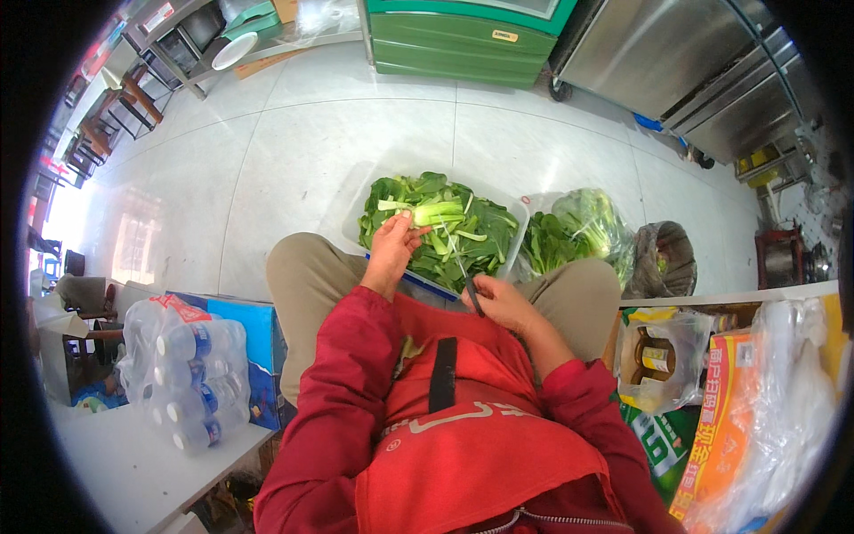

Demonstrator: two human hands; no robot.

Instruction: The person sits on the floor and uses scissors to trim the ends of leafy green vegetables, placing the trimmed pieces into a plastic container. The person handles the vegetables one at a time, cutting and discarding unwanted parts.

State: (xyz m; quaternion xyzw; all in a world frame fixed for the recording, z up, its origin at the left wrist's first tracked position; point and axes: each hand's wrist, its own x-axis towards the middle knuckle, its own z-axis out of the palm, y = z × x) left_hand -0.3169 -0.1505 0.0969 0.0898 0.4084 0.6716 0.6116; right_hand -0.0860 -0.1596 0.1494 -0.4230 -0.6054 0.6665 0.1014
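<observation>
My left hand (395,250) pinches a pale green stem base of leafy greens (437,212), its stalks pointing right. This piece is above a clear plastic tub (522,233) heaped with cut leaves and stalks (484,243). In my right hand (500,302) is a slim-bladed cutting tool (472,294) with a dark handle. Its blade slants up and left, its tip close to the held stalks; whether they touch I cannot tell. The tub stands on the floor between my knees. To its right, more leafy greens (550,237) spill from a clear plastic bag (590,210).
A bag-lined bin (665,260) stands right of the greens. Shrink-wrapped bottles (200,374) sit on a white surface (127,467) at my left. By my right side are a bag with brown bottles (657,357) and an orange box (720,407). A green cabinet (460,47) is ahead.
</observation>
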